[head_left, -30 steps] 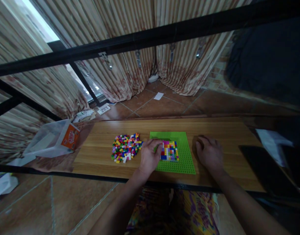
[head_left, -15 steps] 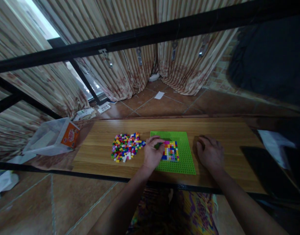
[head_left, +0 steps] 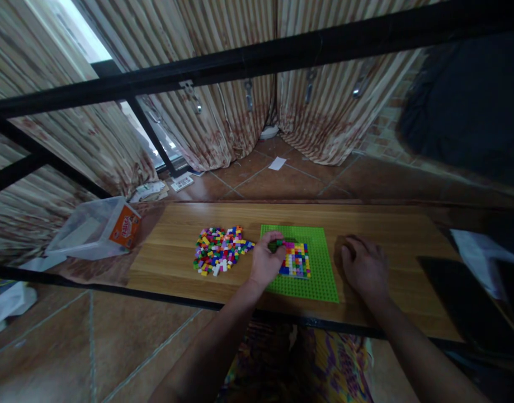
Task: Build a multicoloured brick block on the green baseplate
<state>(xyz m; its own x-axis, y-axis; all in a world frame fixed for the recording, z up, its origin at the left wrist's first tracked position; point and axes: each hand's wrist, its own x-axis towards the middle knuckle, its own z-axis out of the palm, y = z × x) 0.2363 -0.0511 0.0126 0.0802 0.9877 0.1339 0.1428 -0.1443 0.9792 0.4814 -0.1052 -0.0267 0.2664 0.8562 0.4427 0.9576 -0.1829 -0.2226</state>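
A green baseplate (head_left: 319, 268) lies on the wooden table (head_left: 386, 224), with a patch of small coloured bricks (head_left: 296, 260) pressed onto its left half. My left hand (head_left: 265, 263) rests on the plate's left edge, its fingers curled in a pinch on a small dark green brick (head_left: 279, 244) at the patch's upper left corner. To its left lies a loose pile of coloured bricks (head_left: 218, 254). My right hand (head_left: 363, 266) lies palm down on the table just right of the plate, fingers loosely bent, holding nothing.
A clear plastic tub (head_left: 89, 229) with an orange label lies tipped at the table's left end. A dark flat object (head_left: 453, 291) and white paper (head_left: 479, 252) sit at the right end. A black metal bar (head_left: 257, 61) crosses above. Curtains hang beyond the tiled floor.
My left hand has curled tighter and shifted slightly right onto the upper left corner of the brick patch. My right hand has stayed put. The view has drifted a little.
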